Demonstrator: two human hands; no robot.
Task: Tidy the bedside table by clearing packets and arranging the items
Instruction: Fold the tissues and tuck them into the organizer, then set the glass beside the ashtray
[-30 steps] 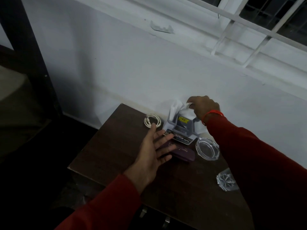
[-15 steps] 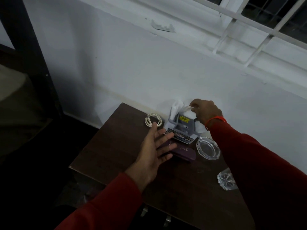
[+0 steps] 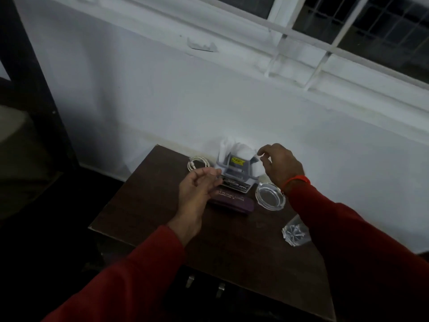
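Observation:
A grey holder [image 3: 236, 169] stuffed with white packets stands at the back of the dark wooden bedside table [image 3: 144, 205], against the wall. A black-and-white card reading OPEL [image 3: 236, 184] leans at its front. A purple case [image 3: 234, 203] lies in front of that. My right hand [image 3: 278, 166] hovers just right of the holder, fingers apart, holding nothing. My left hand [image 3: 197, 189] is at the holder's left front corner, fingers loosely curled near the card; I cannot tell if it touches it.
A coiled white cable [image 3: 197, 162] lies left of the holder. A clear glass ashtray [image 3: 270, 196] sits to the right, and a crinkled clear wrapper [image 3: 296, 233] lies near the right edge. The white wall runs behind; a dark frame stands at left.
My right hand has let go of the white packet in the holder and drawn back to the right. My left hand moved forward toward the holder and curled its fingers.

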